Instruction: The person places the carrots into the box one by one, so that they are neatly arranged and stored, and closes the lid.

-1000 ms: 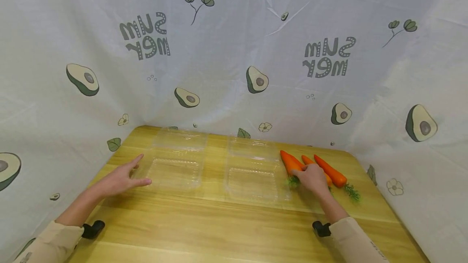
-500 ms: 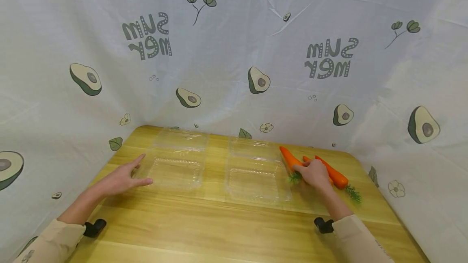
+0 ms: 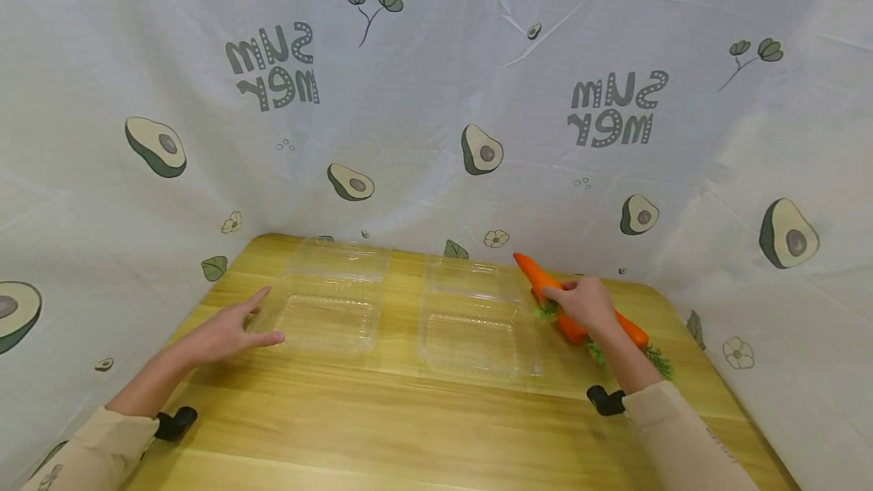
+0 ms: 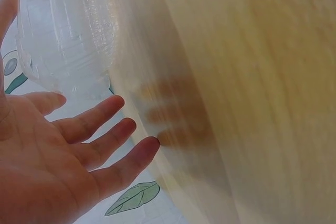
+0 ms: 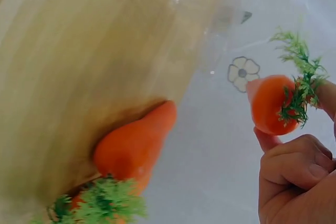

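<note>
The right hand [image 3: 590,304] pinches 1 carrot [image 3: 536,273] near its leafy end, raised by the far edge of the desk [image 3: 382,430]; 2 other carrots [image 3: 634,330] lie towards the far right corner; the left hand [image 3: 221,336], fingers spread, grasps nothing beside the left clear box [image 3: 323,326]; pinched at 1 end, the carrot could tip and slip, or knock the right clear box [image 3: 469,341] if carried low.
</note>
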Tool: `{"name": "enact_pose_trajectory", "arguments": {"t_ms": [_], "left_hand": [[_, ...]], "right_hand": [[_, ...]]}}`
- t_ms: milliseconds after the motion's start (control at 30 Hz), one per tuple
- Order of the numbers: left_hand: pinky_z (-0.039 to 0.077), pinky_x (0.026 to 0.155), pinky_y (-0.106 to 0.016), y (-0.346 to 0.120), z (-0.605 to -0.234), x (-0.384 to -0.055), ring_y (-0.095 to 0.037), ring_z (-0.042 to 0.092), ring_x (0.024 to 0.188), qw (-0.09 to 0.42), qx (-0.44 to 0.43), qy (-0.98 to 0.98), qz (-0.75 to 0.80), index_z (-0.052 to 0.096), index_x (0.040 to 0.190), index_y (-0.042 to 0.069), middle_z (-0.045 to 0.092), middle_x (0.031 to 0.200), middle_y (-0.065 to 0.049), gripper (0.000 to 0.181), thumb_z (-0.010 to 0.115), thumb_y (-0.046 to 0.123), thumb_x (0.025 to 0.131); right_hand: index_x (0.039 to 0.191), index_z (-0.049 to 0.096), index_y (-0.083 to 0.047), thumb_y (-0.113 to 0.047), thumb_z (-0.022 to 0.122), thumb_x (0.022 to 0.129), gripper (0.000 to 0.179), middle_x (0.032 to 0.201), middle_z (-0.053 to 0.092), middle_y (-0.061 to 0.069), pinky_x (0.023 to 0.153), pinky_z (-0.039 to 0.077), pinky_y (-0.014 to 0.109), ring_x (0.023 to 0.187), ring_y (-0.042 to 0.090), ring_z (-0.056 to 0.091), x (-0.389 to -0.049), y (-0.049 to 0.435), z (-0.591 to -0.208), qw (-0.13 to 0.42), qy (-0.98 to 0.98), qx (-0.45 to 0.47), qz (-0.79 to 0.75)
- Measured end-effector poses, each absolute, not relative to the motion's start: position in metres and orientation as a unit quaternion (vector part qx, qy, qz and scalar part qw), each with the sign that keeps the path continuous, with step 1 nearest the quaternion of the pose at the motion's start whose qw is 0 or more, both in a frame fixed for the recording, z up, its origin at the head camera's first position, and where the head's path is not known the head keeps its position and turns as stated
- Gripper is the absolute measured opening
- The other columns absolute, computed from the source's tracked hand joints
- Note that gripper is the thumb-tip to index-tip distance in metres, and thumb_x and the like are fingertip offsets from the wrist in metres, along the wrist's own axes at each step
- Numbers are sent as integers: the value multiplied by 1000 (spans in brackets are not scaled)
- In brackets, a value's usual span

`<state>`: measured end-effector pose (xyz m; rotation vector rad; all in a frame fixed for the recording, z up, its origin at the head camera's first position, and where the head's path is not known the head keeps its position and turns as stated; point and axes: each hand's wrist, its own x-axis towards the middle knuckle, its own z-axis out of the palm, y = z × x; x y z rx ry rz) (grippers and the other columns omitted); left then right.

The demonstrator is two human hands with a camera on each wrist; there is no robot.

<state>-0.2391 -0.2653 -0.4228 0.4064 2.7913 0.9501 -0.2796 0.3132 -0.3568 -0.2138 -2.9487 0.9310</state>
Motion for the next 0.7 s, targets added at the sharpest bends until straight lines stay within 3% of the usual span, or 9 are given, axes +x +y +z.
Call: {"name": "enact_pose_trajectory", "arguments": {"t_ms": [200,400,700], "left_hand": [[39,102,-69,-265,-421,-240,-59,39,134,86,138,933,320,8,160,-4,36,147,-44,105,69,49,93],[38,102,-69,-266,-421,-240,-59,38,135,88,139,932,323,7,160,-4,35,148,-44,105,69,48,93],[39,103,-68,-267,-422,-241,-58,38,136,84,143,930,328,7,160,-2,35,149,-43,105,70,48,93]], "right_hand": [[116,70,7,-45,68,92,57,77,58,7,57,37,30,66,21,49,-281,297,-345,28,-958,-36,281],[117,71,6,-41,69,92,54,104,69,18,69,43,29,85,27,57,-285,272,-335,23,-959,1,281],[121,71,4,-38,73,89,52,110,71,19,63,41,28,75,22,55,-294,238,-330,17,-961,65,268]]}}
